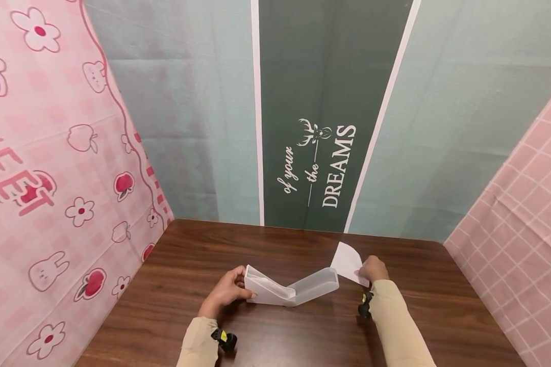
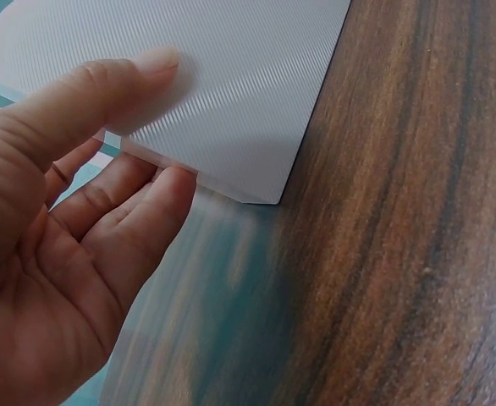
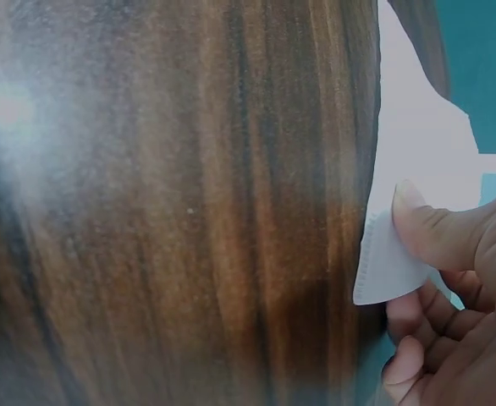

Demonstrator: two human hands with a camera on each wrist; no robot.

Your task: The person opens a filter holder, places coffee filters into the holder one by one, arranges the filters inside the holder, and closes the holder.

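Observation:
A white, slightly see-through hinged plastic case (image 1: 268, 296) stands unfolded on the table, its two halves forming a wide V. My left hand (image 1: 227, 291) grips the left half at its outer end. In the left wrist view the thumb lies on the case's finely ribbed side (image 2: 231, 93), while the fingertips are at its edge. To the right, my right hand (image 1: 374, 268) pinches a sheet of white paper (image 1: 348, 262) by its lower right corner. The right wrist view shows the thumb on top of the curved paper (image 3: 426, 144). Something pale lies inside the case's left half; its kind is unclear.
The dark wooden table (image 1: 202, 242) runs back to a green and grey-blue curtain (image 1: 321, 76). Pink printed cloth (image 1: 59, 168) hangs at the left, pink checked cloth (image 1: 523, 219) at the right. Each wrist wears a small black camera (image 1: 227, 340).

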